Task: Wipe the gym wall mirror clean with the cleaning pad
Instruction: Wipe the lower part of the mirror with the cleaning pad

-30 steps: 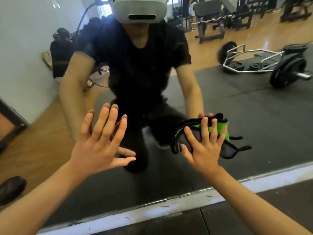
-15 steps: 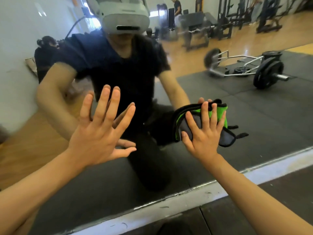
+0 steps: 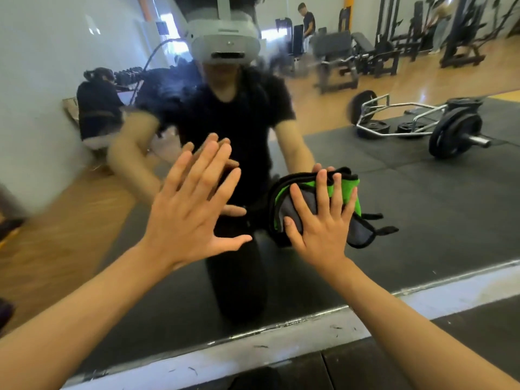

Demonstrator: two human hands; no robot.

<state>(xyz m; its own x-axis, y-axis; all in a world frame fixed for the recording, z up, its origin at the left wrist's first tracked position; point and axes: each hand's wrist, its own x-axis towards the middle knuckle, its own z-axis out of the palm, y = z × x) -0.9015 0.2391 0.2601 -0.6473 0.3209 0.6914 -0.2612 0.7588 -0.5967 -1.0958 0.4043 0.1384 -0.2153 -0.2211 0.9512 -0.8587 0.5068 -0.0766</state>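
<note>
Right hand (image 3: 323, 235), fingers straight and spread, presses pad (image 3: 346, 190) flat on mirror (image 3: 422, 220), at 3 o'clock of left hand (image 3: 191, 212). Left palm open, fingers released, against the glass.

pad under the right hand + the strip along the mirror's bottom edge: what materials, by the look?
Cleaning pad: soft fabric, probably microfibre, matte green and grey panels with black sewn edging and small tabs; it bunches under the right hand. Bottom strip: rigid, light, matte, looks like painted wall or trim; scuffs and dark marks show, exact material unclear.
</note>
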